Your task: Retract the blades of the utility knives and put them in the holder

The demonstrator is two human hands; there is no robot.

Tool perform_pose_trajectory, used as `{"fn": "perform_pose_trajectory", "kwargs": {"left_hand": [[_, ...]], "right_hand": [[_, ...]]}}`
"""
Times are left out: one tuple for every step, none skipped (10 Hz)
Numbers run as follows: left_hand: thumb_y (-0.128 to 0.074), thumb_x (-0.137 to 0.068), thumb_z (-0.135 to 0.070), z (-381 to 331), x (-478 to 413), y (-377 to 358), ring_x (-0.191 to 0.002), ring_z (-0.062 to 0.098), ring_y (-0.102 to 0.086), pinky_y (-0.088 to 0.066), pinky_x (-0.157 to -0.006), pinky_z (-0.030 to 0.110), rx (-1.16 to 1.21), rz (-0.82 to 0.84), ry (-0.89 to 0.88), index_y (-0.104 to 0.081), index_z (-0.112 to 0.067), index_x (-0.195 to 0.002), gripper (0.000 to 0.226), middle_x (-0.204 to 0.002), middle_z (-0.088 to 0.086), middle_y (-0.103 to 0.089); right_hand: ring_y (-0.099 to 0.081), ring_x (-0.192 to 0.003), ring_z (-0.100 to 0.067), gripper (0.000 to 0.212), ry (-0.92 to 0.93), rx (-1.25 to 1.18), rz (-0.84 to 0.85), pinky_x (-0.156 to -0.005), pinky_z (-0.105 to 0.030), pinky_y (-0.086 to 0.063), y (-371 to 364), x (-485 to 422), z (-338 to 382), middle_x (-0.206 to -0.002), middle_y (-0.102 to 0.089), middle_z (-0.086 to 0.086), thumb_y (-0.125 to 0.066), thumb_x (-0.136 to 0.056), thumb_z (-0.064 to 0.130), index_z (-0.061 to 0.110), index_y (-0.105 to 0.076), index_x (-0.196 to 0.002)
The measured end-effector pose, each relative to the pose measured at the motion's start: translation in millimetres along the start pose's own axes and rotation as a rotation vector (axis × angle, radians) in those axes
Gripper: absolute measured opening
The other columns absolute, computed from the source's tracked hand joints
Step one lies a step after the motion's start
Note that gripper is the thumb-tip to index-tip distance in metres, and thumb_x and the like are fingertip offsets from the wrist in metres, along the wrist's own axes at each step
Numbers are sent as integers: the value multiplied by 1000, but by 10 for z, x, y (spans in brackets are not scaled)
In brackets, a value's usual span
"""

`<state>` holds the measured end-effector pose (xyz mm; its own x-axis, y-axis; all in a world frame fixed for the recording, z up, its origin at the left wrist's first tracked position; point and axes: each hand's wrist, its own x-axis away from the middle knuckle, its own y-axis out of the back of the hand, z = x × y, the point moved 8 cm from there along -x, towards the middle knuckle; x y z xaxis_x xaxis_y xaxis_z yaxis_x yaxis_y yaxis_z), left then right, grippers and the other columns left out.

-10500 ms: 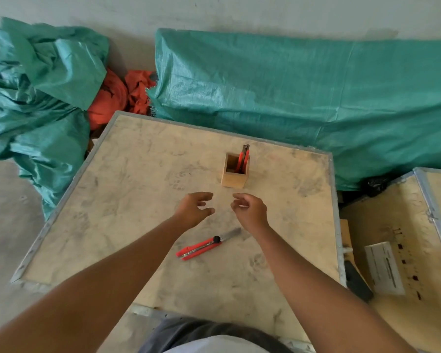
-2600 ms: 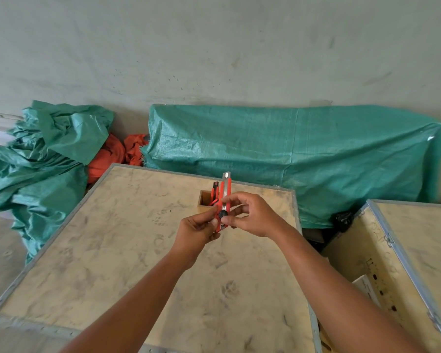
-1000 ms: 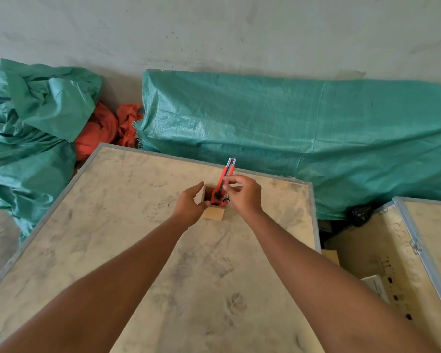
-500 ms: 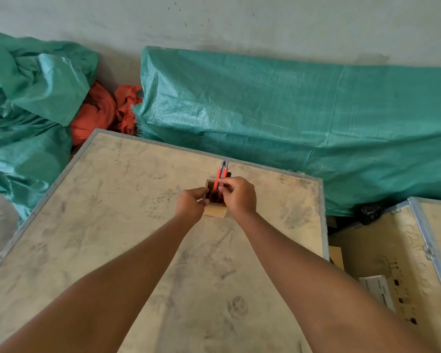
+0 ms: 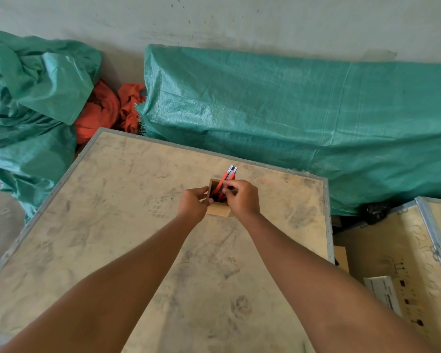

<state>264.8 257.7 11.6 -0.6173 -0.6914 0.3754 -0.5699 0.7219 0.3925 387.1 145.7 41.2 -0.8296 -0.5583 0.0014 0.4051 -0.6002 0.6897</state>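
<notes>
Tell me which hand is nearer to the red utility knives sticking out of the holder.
Right. The right hand has its fingers on the utility knives at the mouth of the holder. The left hand grips the holder's left wall, beside the knives.

A holder stands on a crate top toward its far right part, with two utility knives upright inside it, their ends rising above the rim. The left hand touches the holder's left side and the right hand is at its right, fingers over the opening on the knives. Behind the crate lies a covered heap, a crumpled sheet to the far left with bunched cloth between them, and a second crate sits to the right.
</notes>
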Motion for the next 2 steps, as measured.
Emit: {"fn": "perform_pose_trajectory", "kwargs": {"left_hand": [[-70, -88, -8, -25, 50, 25, -114, 19, -64, -43, -82, 24, -24, 6, -7, -58, -10, -135, 49, -124, 10, -69], [-73, -86, -11, -84, 91, 23, -114, 18, -64, -47, -82, 26, -9, 11, -47, -58, -12, -135, 51, -124, 7, -70]], "right_hand": [[-75, -95, -21, 32, -11, -11, 18, -90, -37, -62, 21, 26, 32, -115, -78, -5, -74, -90, 9, 20, -76, -120], [-73, -90, -19, 31, -21, -7, 7, -84, -37, -63, 105, 19, 52, -112, -78, -2, -75, -89, 15, 23, -77, -120]]}}
